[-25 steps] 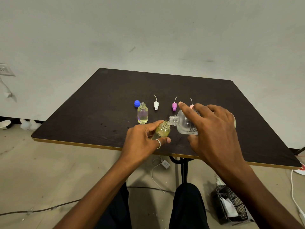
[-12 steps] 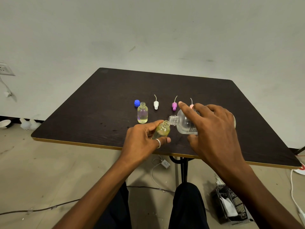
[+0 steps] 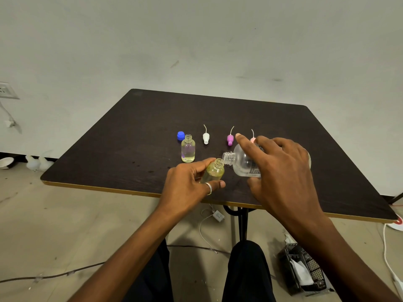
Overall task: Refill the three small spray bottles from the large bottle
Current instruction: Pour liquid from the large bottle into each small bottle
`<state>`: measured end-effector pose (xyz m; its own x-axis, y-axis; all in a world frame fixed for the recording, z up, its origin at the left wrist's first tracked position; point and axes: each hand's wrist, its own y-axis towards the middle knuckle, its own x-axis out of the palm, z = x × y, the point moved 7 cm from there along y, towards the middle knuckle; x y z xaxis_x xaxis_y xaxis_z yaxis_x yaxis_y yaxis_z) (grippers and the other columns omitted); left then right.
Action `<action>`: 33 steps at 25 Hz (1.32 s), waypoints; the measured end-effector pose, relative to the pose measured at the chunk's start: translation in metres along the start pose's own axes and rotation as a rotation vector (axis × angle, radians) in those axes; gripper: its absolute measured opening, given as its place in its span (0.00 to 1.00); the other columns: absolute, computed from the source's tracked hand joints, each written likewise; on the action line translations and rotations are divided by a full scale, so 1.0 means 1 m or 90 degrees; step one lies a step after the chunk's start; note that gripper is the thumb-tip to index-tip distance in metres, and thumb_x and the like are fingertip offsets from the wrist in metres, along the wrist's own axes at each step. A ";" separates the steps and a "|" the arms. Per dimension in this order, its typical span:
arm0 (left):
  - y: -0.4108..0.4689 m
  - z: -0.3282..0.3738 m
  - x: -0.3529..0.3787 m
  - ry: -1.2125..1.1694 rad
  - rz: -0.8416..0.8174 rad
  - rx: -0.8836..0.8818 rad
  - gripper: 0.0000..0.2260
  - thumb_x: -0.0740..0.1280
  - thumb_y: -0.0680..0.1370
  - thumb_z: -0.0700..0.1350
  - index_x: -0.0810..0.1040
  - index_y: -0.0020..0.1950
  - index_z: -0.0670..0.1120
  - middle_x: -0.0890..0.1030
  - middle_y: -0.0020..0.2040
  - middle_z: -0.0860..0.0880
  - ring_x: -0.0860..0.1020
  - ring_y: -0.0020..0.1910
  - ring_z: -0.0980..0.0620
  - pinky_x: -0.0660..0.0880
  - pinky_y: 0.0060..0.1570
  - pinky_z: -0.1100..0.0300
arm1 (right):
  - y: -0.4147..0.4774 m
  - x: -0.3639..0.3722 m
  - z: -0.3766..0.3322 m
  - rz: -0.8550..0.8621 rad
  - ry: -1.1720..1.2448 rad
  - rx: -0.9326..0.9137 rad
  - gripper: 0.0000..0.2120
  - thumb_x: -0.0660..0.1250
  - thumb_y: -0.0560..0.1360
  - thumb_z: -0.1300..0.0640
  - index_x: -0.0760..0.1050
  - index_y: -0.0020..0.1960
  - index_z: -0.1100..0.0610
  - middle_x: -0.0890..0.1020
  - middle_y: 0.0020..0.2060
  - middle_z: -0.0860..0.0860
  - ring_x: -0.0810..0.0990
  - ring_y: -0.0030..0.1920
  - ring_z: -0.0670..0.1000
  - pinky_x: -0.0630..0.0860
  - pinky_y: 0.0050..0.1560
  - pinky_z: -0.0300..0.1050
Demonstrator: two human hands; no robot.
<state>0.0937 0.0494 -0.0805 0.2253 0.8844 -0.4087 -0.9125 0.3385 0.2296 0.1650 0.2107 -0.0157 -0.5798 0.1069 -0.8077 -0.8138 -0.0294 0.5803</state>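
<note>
- I see the left hand (image 3: 187,184) at lower centre of the frame. Its grip is closed round a small bottle (image 3: 214,171), thumb over the top side and fingers below, with a ring (image 3: 209,188) on one finger.
- The small bottle is tilted with its open neck up and to the right. It has yellowish liquid inside and sits over the tabletop (image 3: 130,138), near the front edge.
- The right hand (image 3: 281,171) is right of centre, grip wrapped round the large bottle (image 3: 242,162), index finger stretched out along its top.
- The large bottle is clear and lies nearly on its side, label toward me. Its open neck points left, right at the small bottle's mouth. I cannot tell if liquid is flowing.
- A second small bottle (image 3: 188,149) stands upright and uncapped at centre left, holding pale liquid, apart from both hands.
- A blue cap (image 3: 180,135) sits just up and left of that bottle.
- Along the same row to the right are a white nozzle (image 3: 206,137), a purple nozzle (image 3: 230,139) and a pink nozzle (image 3: 253,139), thin tubes pointing up. The pink one is partly hidden by the right hand's fingers.
- On the floor there is a basket (image 3: 305,271) at lower right. A socket (image 3: 6,90) is on the wall at the left edge.
</note>
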 end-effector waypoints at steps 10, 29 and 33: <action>0.000 0.000 0.000 -0.012 0.001 0.000 0.25 0.81 0.67 0.47 0.81 0.63 0.53 0.85 0.53 0.57 0.81 0.50 0.68 0.78 0.58 0.62 | 0.000 -0.001 -0.001 0.011 0.002 -0.005 0.43 0.82 0.57 0.56 0.72 0.70 0.51 0.81 0.57 0.59 0.78 0.57 0.66 0.73 0.56 0.66; -0.001 -0.001 0.001 -0.027 -0.002 -0.002 0.24 0.81 0.67 0.46 0.82 0.63 0.52 0.85 0.53 0.58 0.81 0.49 0.69 0.78 0.56 0.66 | 0.000 0.000 -0.001 0.002 0.008 -0.005 0.44 0.83 0.57 0.56 0.72 0.70 0.52 0.81 0.57 0.59 0.78 0.57 0.66 0.73 0.56 0.67; -0.001 -0.001 0.001 -0.027 -0.005 -0.001 0.24 0.81 0.67 0.46 0.82 0.63 0.52 0.85 0.54 0.58 0.81 0.49 0.70 0.77 0.55 0.70 | 0.000 0.000 -0.002 0.004 0.009 -0.007 0.44 0.83 0.56 0.56 0.72 0.70 0.52 0.81 0.57 0.60 0.78 0.56 0.67 0.73 0.55 0.67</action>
<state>0.0945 0.0502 -0.0819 0.2472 0.8943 -0.3731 -0.9108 0.3458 0.2254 0.1646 0.2090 -0.0156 -0.5856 0.0921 -0.8053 -0.8103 -0.0414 0.5845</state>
